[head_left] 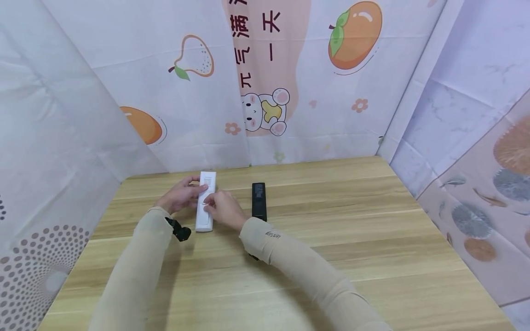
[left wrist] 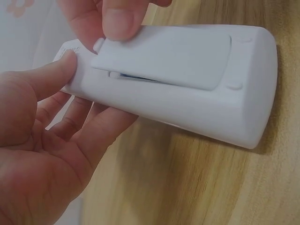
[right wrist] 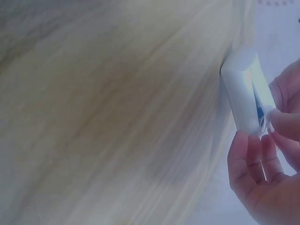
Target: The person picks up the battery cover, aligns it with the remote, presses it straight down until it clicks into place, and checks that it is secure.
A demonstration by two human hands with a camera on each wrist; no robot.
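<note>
A white remote control (head_left: 204,226) lies back side up near the left of the table. My left hand (head_left: 181,196) grips its far part, thumb on the back and fingers along the side and underneath. The battery cover (left wrist: 178,54) stands raised at one end, and a dark blue sliver shows in the gap below it. With thumb and fingers, my right hand (head_left: 225,208) pinches the raised end of that cover. In the left wrist view the cover's other end still sits in the casing. The remote's button face is hidden.
A black remote control (head_left: 258,198) lies to the right of my right hand, its near end close to the sleeve. The wooden table (head_left: 372,230) extends to the right. A printed curtain (head_left: 323,119) hangs along the table's back edge.
</note>
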